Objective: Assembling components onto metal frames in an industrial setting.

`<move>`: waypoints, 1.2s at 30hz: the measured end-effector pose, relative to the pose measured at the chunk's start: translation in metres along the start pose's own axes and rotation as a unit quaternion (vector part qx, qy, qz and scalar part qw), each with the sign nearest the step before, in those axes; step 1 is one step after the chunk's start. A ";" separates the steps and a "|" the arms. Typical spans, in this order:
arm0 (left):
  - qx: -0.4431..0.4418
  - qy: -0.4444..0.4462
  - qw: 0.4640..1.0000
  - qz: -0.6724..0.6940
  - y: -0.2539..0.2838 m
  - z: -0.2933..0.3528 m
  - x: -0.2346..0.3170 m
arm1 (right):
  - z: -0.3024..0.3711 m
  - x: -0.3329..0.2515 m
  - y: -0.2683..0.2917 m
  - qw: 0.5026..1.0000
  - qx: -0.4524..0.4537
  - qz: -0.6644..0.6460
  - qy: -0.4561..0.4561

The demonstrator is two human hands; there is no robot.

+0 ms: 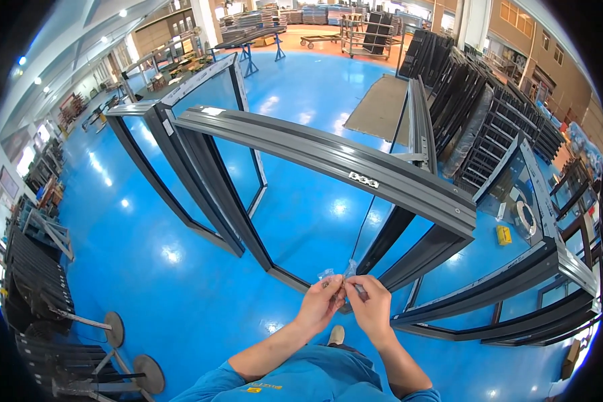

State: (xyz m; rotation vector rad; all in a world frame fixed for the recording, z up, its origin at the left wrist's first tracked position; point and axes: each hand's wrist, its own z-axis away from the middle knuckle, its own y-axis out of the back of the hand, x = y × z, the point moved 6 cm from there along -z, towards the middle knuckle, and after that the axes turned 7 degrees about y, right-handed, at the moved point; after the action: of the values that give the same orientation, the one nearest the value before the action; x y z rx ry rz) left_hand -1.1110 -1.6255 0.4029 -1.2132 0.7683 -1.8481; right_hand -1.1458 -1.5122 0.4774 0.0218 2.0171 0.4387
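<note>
At the bottom of the frame, nearest, is the person's blue shirt (295,378), with both bare forearms reaching up from it. Just below and right of the frame's middle, the left hand (319,303) and the right hand (370,305) meet, fingertips close together, around a small clear plastic bag (351,268). The left grip is pinched together on the bag, and the right grip is likewise closed on it; what the bag holds is too small to tell. Below the hands, a pale shoe (337,335) rests on the shiny blue floor (154,281). Just beyond the hands, a large dark gray window frame (328,151) stands upright across the middle, a small silver fitting (364,180) on its top bar. At the lower left are two round metal discs (114,329) beside dark racks. At the right, another dark frame (476,295) curves toward the edge, with a yellow box (504,235) and a white roll (526,218) behind it. Farther off, a brown sheet (378,107) lies on the floor at the upper right of center, near stacked black frames (425,57). Blue trestles (249,60) and a wheeled cart (368,40) stand near the top.
</note>
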 end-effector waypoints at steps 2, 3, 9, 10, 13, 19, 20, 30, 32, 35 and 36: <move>0.002 -0.007 1.000 -0.013 -0.001 0.000 0.000 | 0.000 -0.005 0.004 1.000 -0.014 0.015 -0.018; 0.006 -0.010 1.000 -0.020 -0.002 0.003 -0.001 | 0.000 -0.007 0.006 0.999 -0.021 0.035 -0.034; 0.024 -0.104 0.986 -0.125 0.001 0.009 0.015 | 0.002 0.011 -0.001 0.995 -0.038 -0.057 -0.066; 0.003 -0.089 0.987 -0.134 0.006 0.007 0.016 | 0.001 0.017 -0.006 0.997 -0.027 -0.042 -0.054; -0.039 -0.060 0.985 -0.154 0.010 0.001 0.017 | 0.002 0.023 -0.008 0.998 0.000 -0.018 -0.058; -0.032 -0.094 0.982 -0.162 0.003 -0.002 0.025 | -0.001 0.012 -0.009 0.998 -0.019 -0.011 -0.063; -0.019 -0.100 0.980 -0.171 0.001 -0.001 0.025 | 0.000 0.010 -0.007 0.998 -0.010 -0.010 -0.057; 0.028 -0.142 0.962 -0.233 -0.015 0.005 0.034 | -0.002 -0.009 0.003 0.993 0.011 0.114 0.017; 0.038 -0.132 0.968 -0.211 -0.025 0.000 0.027 | -0.004 -0.013 0.025 0.995 0.046 0.083 -0.011; 0.031 -0.097 0.971 -0.216 -0.028 0.001 0.024 | -0.008 -0.012 0.027 0.995 0.013 -0.032 -0.091; 0.042 -0.093 0.973 -0.207 -0.029 0.008 0.027 | -0.007 -0.010 0.021 0.986 0.009 -0.118 -0.117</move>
State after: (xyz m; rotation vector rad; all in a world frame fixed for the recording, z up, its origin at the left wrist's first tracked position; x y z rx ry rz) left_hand -1.1184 -1.6340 0.4412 -1.5513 0.3458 -2.0316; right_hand -1.1507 -1.4962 0.4951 -0.1475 1.7653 0.2545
